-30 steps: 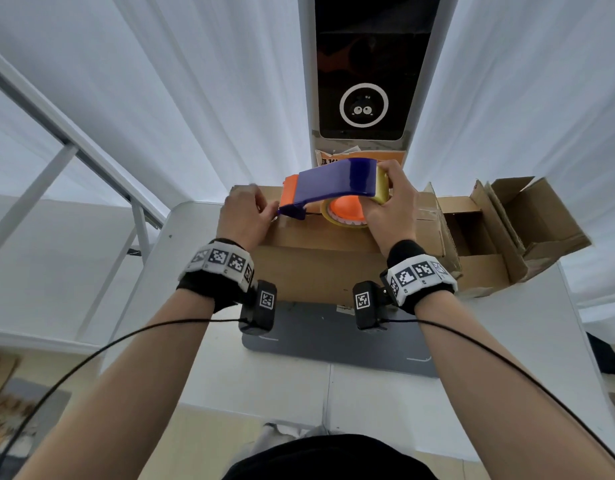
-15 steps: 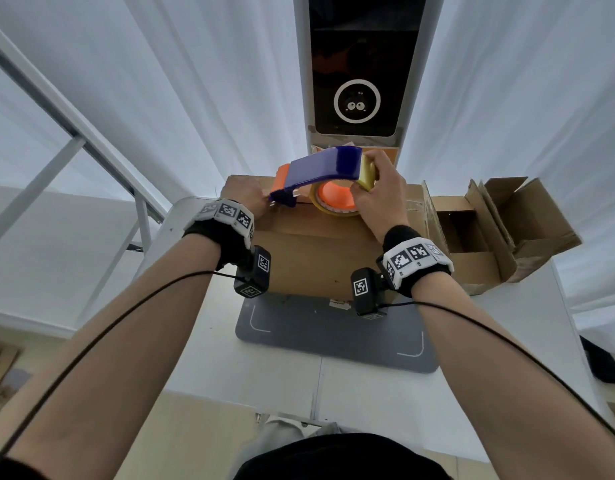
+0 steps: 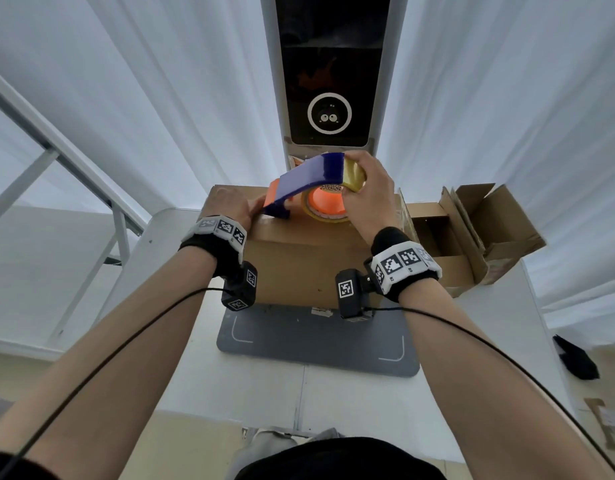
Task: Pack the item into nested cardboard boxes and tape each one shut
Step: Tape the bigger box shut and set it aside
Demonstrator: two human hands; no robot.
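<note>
Nearest the person, both forearms reach forward over the grey mat on the white table, wrists bent down toward the closed cardboard box that stands at the mat's far edge. The step in hand looks like laying tape along the box's top seam, and doing it well likely means keeping the tape dispenser low and its front edge flat on the cardboard while the other hand anchors the free end, so the strip goes down straight and without slack. The left hand rests on the top of the box at its left end, fingers pressed down by the dispenser's orange nose; whether they pinch the tape end cannot be told. The right hand grips the dispenser from the right, fingers curled over the blue cover and the tape roll, wrist raised, so the tool tilts down to the left. Further right, an open box stands just beside, flaps up. The packed item is not visible.
</note>
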